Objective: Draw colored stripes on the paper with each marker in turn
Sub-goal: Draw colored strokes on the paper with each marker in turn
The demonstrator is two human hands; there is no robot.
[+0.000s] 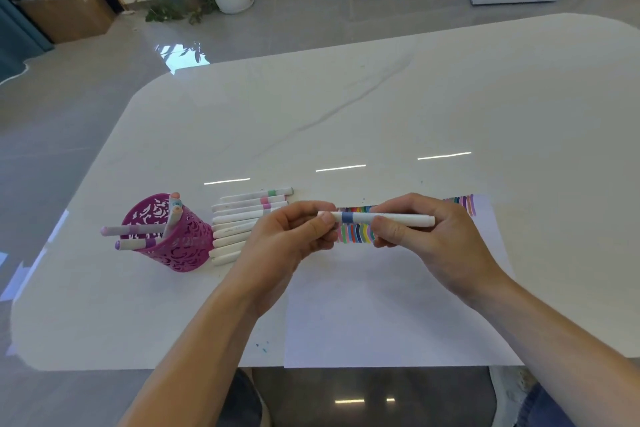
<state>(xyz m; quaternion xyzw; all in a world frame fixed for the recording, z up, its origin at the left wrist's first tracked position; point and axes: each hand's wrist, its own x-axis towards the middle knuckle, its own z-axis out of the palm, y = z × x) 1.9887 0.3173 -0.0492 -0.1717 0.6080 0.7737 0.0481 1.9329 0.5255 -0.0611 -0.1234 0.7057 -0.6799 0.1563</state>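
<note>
Marker (pixel 375 218) with blue band sits level over the stripes (pixel 353 234) on the paper (pixel 381 315), your left hand (pixel 287 239) pinching its left end, right hand (pixel 433 239) curled round the barrel, loose markers (pixel 239 218) and pink cup (pixel 180 243) off left.

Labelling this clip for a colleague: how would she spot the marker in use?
On the white table lies paper at the near edge. Over its stripes, the left hand and right hand hold one marker level. Blue-banded, it alone is held; others lie in a row or sit in the cup.
</note>
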